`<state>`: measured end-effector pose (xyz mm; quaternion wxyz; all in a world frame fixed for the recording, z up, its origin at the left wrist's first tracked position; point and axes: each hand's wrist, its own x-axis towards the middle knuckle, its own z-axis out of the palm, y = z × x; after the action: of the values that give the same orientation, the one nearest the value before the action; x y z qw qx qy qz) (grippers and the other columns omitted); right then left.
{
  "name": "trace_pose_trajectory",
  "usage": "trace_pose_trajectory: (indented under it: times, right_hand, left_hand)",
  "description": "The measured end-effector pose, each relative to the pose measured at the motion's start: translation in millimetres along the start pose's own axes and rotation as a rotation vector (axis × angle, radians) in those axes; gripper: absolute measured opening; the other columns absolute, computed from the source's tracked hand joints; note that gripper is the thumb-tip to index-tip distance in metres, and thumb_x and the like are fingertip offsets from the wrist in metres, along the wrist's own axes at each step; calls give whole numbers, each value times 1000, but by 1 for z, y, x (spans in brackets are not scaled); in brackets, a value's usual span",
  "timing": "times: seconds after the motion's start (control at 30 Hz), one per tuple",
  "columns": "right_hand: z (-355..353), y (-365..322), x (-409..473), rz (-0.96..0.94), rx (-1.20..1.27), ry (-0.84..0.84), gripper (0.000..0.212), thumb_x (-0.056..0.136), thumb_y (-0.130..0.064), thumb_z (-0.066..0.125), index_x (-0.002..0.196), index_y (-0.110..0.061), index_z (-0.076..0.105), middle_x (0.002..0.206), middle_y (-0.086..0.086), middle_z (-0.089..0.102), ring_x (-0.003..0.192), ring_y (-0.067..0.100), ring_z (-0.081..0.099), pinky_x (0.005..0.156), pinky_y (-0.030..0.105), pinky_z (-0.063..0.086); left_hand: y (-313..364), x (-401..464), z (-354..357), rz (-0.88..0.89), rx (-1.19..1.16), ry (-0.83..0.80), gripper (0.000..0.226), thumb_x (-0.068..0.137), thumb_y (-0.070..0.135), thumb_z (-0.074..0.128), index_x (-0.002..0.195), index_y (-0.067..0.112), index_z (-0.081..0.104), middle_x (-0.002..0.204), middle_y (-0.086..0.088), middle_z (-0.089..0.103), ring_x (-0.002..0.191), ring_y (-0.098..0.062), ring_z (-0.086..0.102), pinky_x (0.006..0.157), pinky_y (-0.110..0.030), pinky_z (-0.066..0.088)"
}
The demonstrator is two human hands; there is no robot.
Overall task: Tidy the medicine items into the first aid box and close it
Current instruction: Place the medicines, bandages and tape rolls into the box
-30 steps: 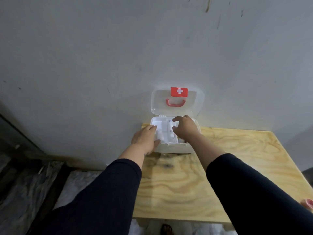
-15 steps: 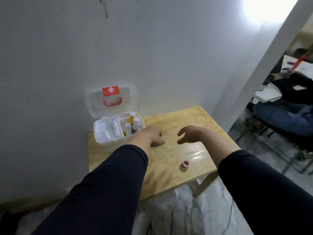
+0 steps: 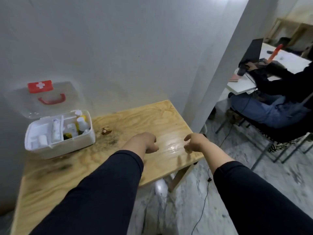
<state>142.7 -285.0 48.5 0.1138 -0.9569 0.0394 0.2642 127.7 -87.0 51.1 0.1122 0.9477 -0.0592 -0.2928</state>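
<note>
Head view: first aid box [image 3: 55,146] seen open at counter [image 3: 135,119] back left, bottles inside. Left hand [image 3: 144,141] and right hand [image 3: 194,141] held loosely curled, empty, above counter.

White box [image 3: 67,146], red handle [image 3: 52,100], seemingly yellow bottles [image 3: 81,122].

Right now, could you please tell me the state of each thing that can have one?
Box: open, items inside.
Lid: up, leaning back at the wall.
Handle: flat against the lid.
Left hand: loosely curled, holding nothing visible.
Right hand: loosely curled over the table; contents unclear.
</note>
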Motion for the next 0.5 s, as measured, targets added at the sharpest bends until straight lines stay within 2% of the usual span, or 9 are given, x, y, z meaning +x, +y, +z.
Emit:
trace_pose_trajectory:
  times: [0.1,0.23,0.37,0.5]
  right_hand:
    - [11,20,26,-1,37,32,48,85,-16,60,132,-19,52,134,10,56,118,26,56,96,32,48]
    - [33,35,53,-52,81,75,42,87,-29,58,128,-20,57,128,11,58,108,26,61,93,34,51]
    - [48,33,60,-92,66,134,30,90,-17,52,117,-18,65,123,12,57,105,31,60,86,35,51]
    - [56,11,52,-172,45,123,34,88,-7,46,110,-20,68,123,8,61,106,28,61,82,32,52]
  left_hand:
    - [9,19,13,-26,-14,-26,53,96,34,50,143,11,44,142,-7,52,125,-28,54,103,-39,46]
    - [11,33,28,-62,-16,-61,53,96,36,50,143,13,44,142,-6,52,125,-27,53,103,-39,46]
    - [6,35,36,-86,-32,-47,53,96,39,50,142,15,45,141,-5,52,123,-26,54,102,-40,48]
    - [-6,21,38,-133,-70,-24,53,95,38,51,142,14,45,141,-6,53,123,-26,55,102,-39,48]
